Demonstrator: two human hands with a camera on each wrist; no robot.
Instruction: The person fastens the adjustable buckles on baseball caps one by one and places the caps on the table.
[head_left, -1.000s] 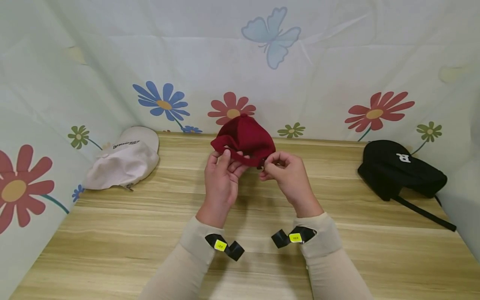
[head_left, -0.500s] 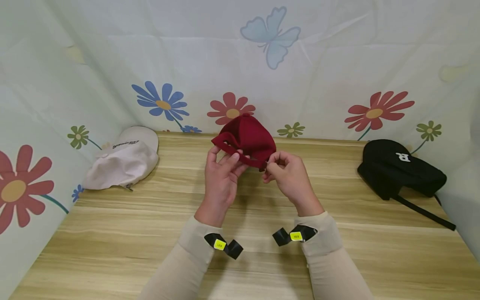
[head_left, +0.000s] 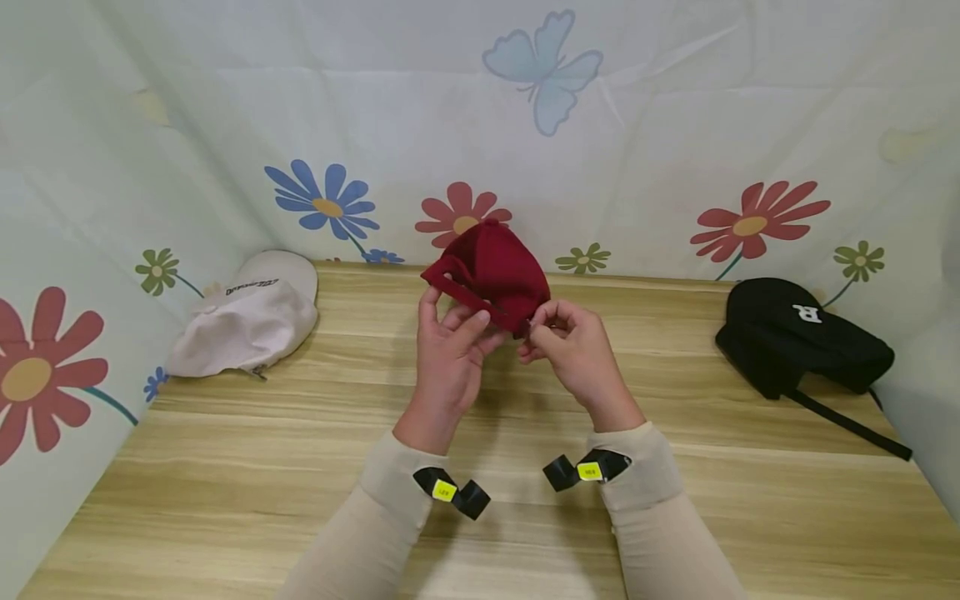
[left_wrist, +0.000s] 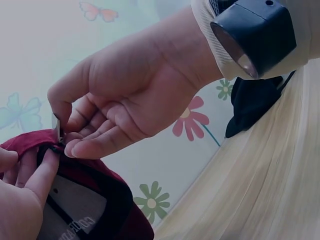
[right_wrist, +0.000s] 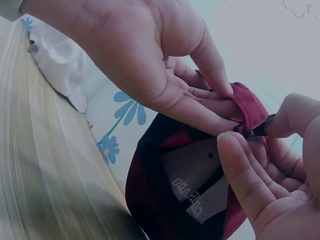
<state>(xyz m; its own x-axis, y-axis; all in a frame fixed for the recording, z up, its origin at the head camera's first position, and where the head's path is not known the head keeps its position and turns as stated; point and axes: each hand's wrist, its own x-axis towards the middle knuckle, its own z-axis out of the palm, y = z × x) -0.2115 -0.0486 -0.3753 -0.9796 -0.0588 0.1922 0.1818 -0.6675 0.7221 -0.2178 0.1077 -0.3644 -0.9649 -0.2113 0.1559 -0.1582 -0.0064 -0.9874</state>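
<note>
A dark red baseball cap (head_left: 506, 262) is held up above the table, its back opening and strap facing me. My left hand (head_left: 448, 367) grips the strap side of the cap, thumb in front and fingers behind. At the cap's right lower edge my right hand (head_left: 583, 358) pinches a small metal buckle (left_wrist: 56, 127) between thumb and fingers. In the right wrist view, the left fingertips touch the strap (right_wrist: 248, 105) close to that buckle. Grey lining (right_wrist: 197, 172) with lettering shows inside the cap. Fingers partly hide the strap's end.
On the wooden table (head_left: 247, 500), a whitish cap (head_left: 251, 329) lies at the left by the wall. A black cap (head_left: 787, 337) with a white letter R sits at the right, its long strap trailing forward. A flower-printed cloth (head_left: 637, 150) hangs behind.
My left hand has shifted slightly right, and its thumb has slid along the strap toward the buckle. The right hand keeps its pinch and has barely moved.
</note>
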